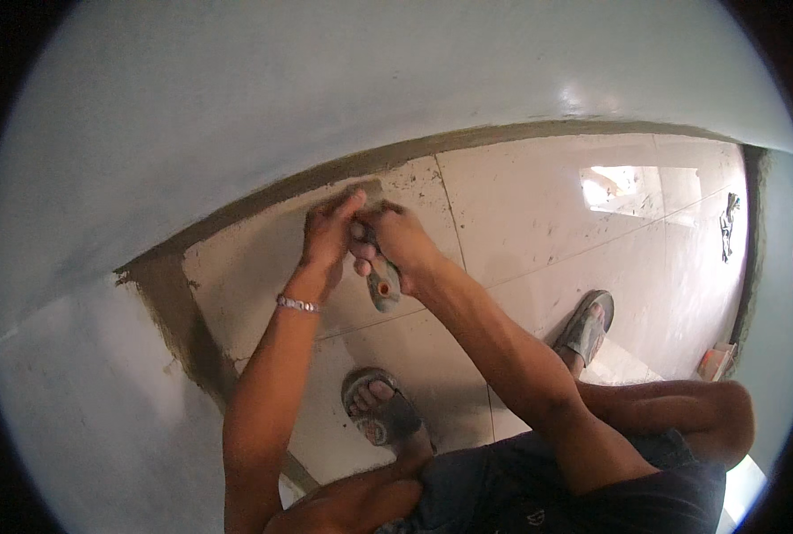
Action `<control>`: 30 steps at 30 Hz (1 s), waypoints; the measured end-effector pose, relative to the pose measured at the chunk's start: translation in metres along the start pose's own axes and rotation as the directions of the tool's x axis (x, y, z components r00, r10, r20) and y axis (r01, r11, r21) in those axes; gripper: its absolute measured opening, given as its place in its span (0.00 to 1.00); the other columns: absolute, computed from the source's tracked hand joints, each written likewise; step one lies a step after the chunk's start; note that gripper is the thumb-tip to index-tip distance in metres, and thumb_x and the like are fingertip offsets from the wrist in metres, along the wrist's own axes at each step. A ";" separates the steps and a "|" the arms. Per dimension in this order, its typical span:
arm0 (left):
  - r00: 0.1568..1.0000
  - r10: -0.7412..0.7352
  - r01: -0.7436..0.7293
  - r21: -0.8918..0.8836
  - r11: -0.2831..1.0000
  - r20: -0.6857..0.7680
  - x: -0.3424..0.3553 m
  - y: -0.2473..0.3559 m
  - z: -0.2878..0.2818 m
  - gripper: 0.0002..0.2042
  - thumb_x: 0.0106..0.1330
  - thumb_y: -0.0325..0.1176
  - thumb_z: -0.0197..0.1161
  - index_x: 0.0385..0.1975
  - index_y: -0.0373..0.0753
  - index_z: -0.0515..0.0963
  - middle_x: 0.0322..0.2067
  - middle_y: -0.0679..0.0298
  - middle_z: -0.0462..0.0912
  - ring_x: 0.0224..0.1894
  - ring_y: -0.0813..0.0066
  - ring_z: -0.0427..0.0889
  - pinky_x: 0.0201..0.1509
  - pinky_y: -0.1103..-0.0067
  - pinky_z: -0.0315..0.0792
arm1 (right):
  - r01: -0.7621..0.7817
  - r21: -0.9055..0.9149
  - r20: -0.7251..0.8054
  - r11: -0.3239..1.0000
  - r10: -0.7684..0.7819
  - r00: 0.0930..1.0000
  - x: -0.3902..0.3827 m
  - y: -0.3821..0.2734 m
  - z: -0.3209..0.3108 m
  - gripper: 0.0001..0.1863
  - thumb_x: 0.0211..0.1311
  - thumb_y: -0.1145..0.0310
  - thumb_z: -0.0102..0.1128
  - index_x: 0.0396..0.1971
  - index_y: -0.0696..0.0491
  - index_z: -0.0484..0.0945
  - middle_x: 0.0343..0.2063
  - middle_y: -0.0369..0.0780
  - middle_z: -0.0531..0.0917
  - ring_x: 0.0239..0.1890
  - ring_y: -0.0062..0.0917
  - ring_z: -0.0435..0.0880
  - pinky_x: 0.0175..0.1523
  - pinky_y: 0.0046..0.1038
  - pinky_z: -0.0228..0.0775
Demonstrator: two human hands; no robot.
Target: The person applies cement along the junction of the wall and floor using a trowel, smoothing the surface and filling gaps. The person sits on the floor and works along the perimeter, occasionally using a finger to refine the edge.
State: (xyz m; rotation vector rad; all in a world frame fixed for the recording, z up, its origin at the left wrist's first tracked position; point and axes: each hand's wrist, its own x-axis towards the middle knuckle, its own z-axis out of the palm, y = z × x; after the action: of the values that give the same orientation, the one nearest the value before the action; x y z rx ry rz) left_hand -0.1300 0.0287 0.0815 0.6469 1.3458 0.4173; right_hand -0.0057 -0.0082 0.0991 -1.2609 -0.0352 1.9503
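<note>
My right hand [394, 238] is wrapped round the handle of a putty knife [384, 289], whose butt end with an orange-rimmed hole points toward me. The blade end, grey-brown and partly hidden, shows between my two hands, pointing toward the wall. My left hand [329, 230], with a light bracelet at its wrist, is closed at the blade, its thumb along the edge; its other fingers are mostly hidden. Both hands are above the pale floor tiles [539, 227], close to a grey-brown band of mortar [325, 173] along the foot of the wall.
A pale wall [325, 71] curves across the far side, and another wall [85, 392] stands at left beside a mortar strip [178, 320]. My sandalled feet [380, 408] are on the tiles. A dark crumpled thing [728, 227] and a small orange-white box [715, 362] lie at right.
</note>
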 end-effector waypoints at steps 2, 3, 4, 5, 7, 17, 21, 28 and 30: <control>0.992 0.125 -0.125 0.075 0.989 0.001 0.006 -0.016 0.005 0.18 0.68 0.47 0.66 0.36 0.35 0.81 0.28 0.64 0.81 0.27 0.74 0.78 0.28 0.75 0.73 | 0.005 -0.121 0.011 0.993 -0.004 1.000 -0.007 -0.004 -0.008 0.07 0.74 0.72 0.42 0.36 0.57 0.69 0.23 0.34 0.71 0.17 0.18 0.67 0.20 0.25 0.67; 0.993 0.118 -0.117 0.055 0.992 -0.011 0.011 -0.022 0.006 0.18 0.67 0.48 0.66 0.37 0.36 0.80 0.28 0.65 0.80 0.24 0.76 0.77 0.24 0.77 0.71 | 0.026 -0.209 0.017 0.978 -0.023 1.000 -0.007 -0.004 -0.015 0.07 0.74 0.72 0.42 0.36 0.57 0.70 0.22 0.34 0.71 0.16 0.18 0.67 0.21 0.25 0.67; 0.995 0.103 -0.103 0.034 0.994 -0.010 0.009 -0.019 0.017 0.18 0.67 0.49 0.67 0.39 0.38 0.79 0.28 0.66 0.79 0.21 0.78 0.76 0.20 0.79 0.69 | 0.023 -0.200 0.014 0.980 -0.021 1.000 -0.008 -0.006 -0.019 0.07 0.74 0.73 0.42 0.35 0.57 0.70 0.22 0.34 0.71 0.16 0.17 0.67 0.21 0.25 0.66; 0.996 0.089 -0.088 0.013 0.996 -0.009 0.007 -0.016 0.024 0.19 0.66 0.50 0.67 0.40 0.39 0.79 0.28 0.67 0.78 0.18 0.80 0.75 0.16 0.81 0.66 | 0.025 -0.192 0.016 0.981 -0.022 1.000 -0.007 -0.010 -0.022 0.07 0.73 0.73 0.43 0.35 0.56 0.70 0.21 0.34 0.71 0.16 0.17 0.67 0.21 0.25 0.66; 0.999 0.053 -0.053 -0.064 0.997 0.000 0.009 -0.002 0.026 0.17 0.66 0.49 0.67 0.39 0.40 0.78 0.27 0.68 0.77 0.18 0.80 0.75 0.16 0.81 0.66 | -0.016 0.013 0.042 1.000 0.015 0.999 0.004 -0.024 -0.018 0.07 0.73 0.73 0.43 0.33 0.56 0.70 0.21 0.33 0.71 0.15 0.17 0.67 0.20 0.25 0.66; 0.998 0.049 -0.043 -0.169 0.985 0.026 0.018 0.001 0.028 0.19 0.67 0.48 0.66 0.42 0.35 0.79 0.28 0.65 0.79 0.17 0.79 0.75 0.15 0.83 0.66 | 0.003 -0.014 -0.014 1.000 -0.003 1.000 0.006 -0.032 -0.016 0.10 0.72 0.73 0.45 0.30 0.58 0.72 0.19 0.34 0.71 0.15 0.17 0.68 0.18 0.24 0.64; 0.992 0.071 -0.060 -0.114 0.992 0.100 0.011 -0.007 0.026 0.19 0.67 0.48 0.66 0.42 0.36 0.79 0.29 0.64 0.79 0.18 0.77 0.76 0.16 0.80 0.68 | 0.020 -0.029 -0.041 0.999 -0.021 0.999 -0.015 -0.027 -0.017 0.10 0.73 0.73 0.43 0.31 0.58 0.72 0.19 0.34 0.71 0.15 0.16 0.68 0.18 0.23 0.63; 0.989 0.069 -0.049 -0.151 0.987 0.132 0.023 -0.002 0.025 0.21 0.68 0.48 0.66 0.46 0.33 0.81 0.35 0.61 0.83 0.30 0.72 0.81 0.33 0.74 0.76 | 0.026 -0.060 -0.035 0.998 -0.028 0.999 0.000 -0.031 -0.021 0.07 0.73 0.73 0.43 0.38 0.58 0.72 0.22 0.35 0.72 0.14 0.15 0.65 0.18 0.21 0.62; 0.982 0.164 -0.155 -0.095 0.983 0.094 0.030 -0.024 0.021 0.22 0.69 0.47 0.67 0.47 0.31 0.82 0.36 0.60 0.86 0.38 0.73 0.82 0.47 0.72 0.77 | 0.001 -0.062 -0.047 0.998 -0.004 0.999 -0.006 -0.022 -0.028 0.08 0.73 0.73 0.43 0.37 0.58 0.72 0.22 0.35 0.73 0.14 0.14 0.65 0.18 0.21 0.61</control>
State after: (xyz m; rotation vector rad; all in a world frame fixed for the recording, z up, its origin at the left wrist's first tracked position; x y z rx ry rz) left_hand -0.1057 0.0251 0.0454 0.6969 1.1773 0.5625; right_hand 0.0298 -0.0073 0.0987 -1.3459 -0.0736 1.9298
